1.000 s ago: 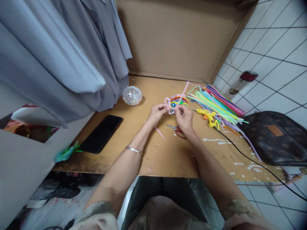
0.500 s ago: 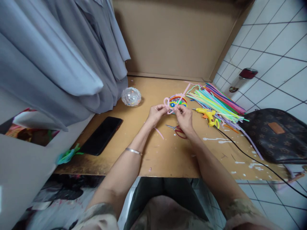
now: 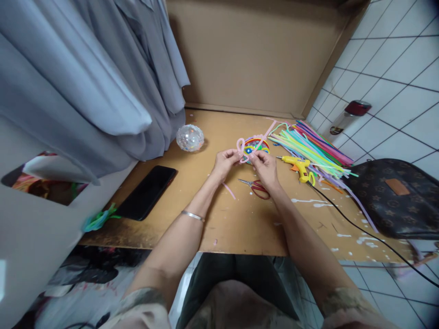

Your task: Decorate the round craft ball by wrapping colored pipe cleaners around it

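Observation:
A pink pipe cleaner, bent into loops with one long straight end pointing up and to the right, is pinched between my two hands. My left hand grips it at the left of the loops, and my right hand grips it at the right. Just behind lies a round colourful piece with red, yellow, blue and green parts, partly covered by the pink loops. Red-handled scissors lie on the table beside my right wrist. A short pink strip lies near my left forearm.
A yellow glue gun with a black cord and a pile of coloured pipe cleaners lie to the right, by a dark bag. Leftward are a clear ball, a black phone and grey cloth. The wooden table has white drips.
The whole view has shifted slightly. Both hands keep their hold on the pink pipe cleaner, whose loops and long end have tilted a little.

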Demonstrator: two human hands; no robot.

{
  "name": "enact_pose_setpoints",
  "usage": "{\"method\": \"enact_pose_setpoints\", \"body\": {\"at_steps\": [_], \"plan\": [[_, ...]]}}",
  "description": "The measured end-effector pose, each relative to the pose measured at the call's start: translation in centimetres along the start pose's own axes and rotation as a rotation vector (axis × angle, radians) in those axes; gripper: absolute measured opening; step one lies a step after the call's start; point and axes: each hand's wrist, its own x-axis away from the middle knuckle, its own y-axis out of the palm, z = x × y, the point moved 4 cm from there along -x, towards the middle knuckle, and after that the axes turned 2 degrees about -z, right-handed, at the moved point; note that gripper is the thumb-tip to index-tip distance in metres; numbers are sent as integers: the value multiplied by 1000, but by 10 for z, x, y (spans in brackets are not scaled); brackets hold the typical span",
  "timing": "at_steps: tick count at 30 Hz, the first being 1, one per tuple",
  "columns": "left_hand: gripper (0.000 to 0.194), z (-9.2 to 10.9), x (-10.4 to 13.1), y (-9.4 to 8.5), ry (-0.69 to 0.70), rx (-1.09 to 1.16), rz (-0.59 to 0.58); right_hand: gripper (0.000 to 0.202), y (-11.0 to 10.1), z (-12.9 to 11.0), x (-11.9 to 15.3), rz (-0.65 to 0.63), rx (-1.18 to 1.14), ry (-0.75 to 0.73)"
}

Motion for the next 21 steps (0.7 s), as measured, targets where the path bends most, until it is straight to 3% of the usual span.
{"method": "enact_pose_setpoints", "body": {"at_steps": [7, 21], "plan": [[50, -3, 0, 2, -4, 28, 14, 19, 2, 1, 0, 49, 100, 46], [46, -7, 0, 2, 33, 2, -41, 13, -1, 0, -1, 108, 175, 50]]}}
